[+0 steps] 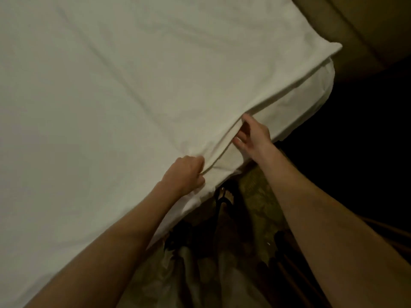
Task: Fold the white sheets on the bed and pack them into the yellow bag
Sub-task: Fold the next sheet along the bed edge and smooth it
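Note:
A white sheet (pixel 111 96) lies spread flat over the bed and fills most of the view. My left hand (pixel 185 174) grips a bunched fold of the sheet at the bed's near edge. A little further along that edge, my right hand (pixel 253 134) has its fingers slipped under a lifted layer of the sheet, thumb on top. Beneath the lifted layer shows a second white layer (pixel 307 96) covering the mattress. The yellow bag is not in view.
The bed's corner (pixel 331 56) lies at the upper right, next to a beige padded surface (pixel 355 30). Beyond it the floor is dark. Patterned fabric (pixel 255 207) and a sandalled foot (pixel 226 194) show below the bed's edge.

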`<action>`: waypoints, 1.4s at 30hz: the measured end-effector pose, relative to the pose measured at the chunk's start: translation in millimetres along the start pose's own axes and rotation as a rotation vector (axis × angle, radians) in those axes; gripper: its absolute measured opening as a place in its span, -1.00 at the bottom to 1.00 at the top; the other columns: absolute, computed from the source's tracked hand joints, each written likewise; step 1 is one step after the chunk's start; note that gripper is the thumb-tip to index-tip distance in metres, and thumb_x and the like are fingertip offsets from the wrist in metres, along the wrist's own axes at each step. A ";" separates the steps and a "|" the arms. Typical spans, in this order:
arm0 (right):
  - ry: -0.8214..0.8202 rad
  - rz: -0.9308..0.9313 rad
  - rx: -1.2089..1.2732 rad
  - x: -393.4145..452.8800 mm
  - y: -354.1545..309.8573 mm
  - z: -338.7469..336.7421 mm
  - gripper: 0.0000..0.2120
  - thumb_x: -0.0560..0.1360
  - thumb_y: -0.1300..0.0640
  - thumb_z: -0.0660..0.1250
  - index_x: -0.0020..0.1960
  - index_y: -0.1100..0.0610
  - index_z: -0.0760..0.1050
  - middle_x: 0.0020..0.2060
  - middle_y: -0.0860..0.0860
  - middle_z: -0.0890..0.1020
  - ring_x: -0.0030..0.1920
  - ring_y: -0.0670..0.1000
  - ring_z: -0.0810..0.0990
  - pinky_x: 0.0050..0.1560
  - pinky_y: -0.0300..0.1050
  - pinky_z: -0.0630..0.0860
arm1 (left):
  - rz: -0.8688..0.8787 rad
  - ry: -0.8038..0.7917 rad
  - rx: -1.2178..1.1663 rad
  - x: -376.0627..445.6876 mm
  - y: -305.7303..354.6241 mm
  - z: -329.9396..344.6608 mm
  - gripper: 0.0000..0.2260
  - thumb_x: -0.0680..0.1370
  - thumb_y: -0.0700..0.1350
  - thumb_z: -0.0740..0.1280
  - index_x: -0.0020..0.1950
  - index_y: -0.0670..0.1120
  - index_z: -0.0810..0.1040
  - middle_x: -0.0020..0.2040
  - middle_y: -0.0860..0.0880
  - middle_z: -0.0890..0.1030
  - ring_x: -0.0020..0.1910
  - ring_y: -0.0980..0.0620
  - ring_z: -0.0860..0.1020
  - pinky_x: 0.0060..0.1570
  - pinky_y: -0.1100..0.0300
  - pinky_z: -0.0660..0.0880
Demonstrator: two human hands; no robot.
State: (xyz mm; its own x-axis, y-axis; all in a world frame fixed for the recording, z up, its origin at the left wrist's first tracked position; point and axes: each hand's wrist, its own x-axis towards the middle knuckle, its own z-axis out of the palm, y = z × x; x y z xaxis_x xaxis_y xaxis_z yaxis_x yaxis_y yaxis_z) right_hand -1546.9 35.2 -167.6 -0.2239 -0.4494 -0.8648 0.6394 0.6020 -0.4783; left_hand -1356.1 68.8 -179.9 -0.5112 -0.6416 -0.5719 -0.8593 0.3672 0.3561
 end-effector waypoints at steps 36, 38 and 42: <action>0.345 -0.361 -0.848 66.3 -100.0 -3.8 -0.84 0.50 0.08 0.38 -0.15 0.18 0.61 -0.07 0.10 0.67 0.00 0.13 0.62 0.05 -0.03 0.55 | 0.162 -0.085 0.031 117.9 58.9 -78.0 -0.81 0.54 -0.04 0.24 -0.22 -0.10 0.38 -0.26 -0.13 0.54 -0.22 -0.19 0.53 -0.25 0.08 0.40; 0.284 -0.383 -0.793 57.9 -111.3 -7.1 -0.83 0.52 0.11 0.38 -0.18 0.19 0.61 -0.15 0.04 0.65 -0.06 0.06 0.61 -0.01 -0.10 0.52 | 0.220 -0.104 0.037 117.9 58.9 -88.4 -0.79 0.54 -0.02 0.26 -0.23 -0.11 0.39 -0.30 -0.09 0.53 -0.26 -0.15 0.53 -0.24 0.07 0.44; 0.308 -0.368 -0.710 48.2 -116.9 -29.5 -0.82 0.50 0.15 0.39 -0.18 0.26 0.61 -0.25 0.04 0.62 -0.19 -0.01 0.54 -0.19 -0.23 0.38 | 0.270 -0.128 0.165 122.5 63.6 -101.4 -0.80 0.50 0.00 0.29 -0.20 -0.09 0.39 -0.29 -0.05 0.47 -0.27 -0.09 0.45 -0.29 0.16 0.29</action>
State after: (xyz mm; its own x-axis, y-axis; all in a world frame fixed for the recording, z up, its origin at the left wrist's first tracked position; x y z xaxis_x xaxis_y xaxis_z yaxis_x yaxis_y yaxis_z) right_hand -1654.1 -37.4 -157.9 -0.5825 -0.5595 -0.5896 -0.1019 0.7700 -0.6299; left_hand -1471.5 -54.7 -152.3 -0.7096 -0.4203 -0.5656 -0.6788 0.6229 0.3888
